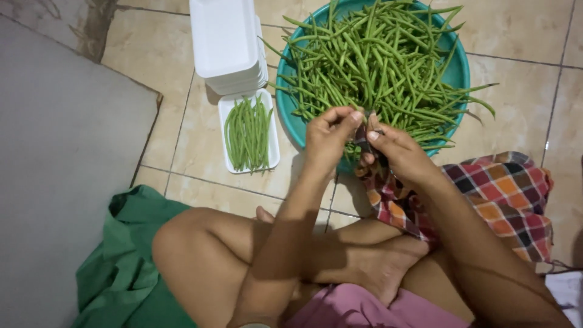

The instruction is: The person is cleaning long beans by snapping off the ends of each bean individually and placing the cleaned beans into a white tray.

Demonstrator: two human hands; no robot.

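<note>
My left hand [327, 135] and right hand [392, 149] pinch one bean [366, 127] between thumb and fingertips over the near rim of the basin [291, 115], keeping the heaped beans and filled tray [273, 130] within reach.

The floor [522, 91] is made of big, shiny tiles in a pale cream colour, with thin dark lines between them. On the left side lies a flat grey mat [61, 170], and its edge runs slanted across the tiles. Near the top left corner one tile has a dark brown stain [91, 27], and the light is soft and a bit dim, with gentle shadows on the floor.
</note>
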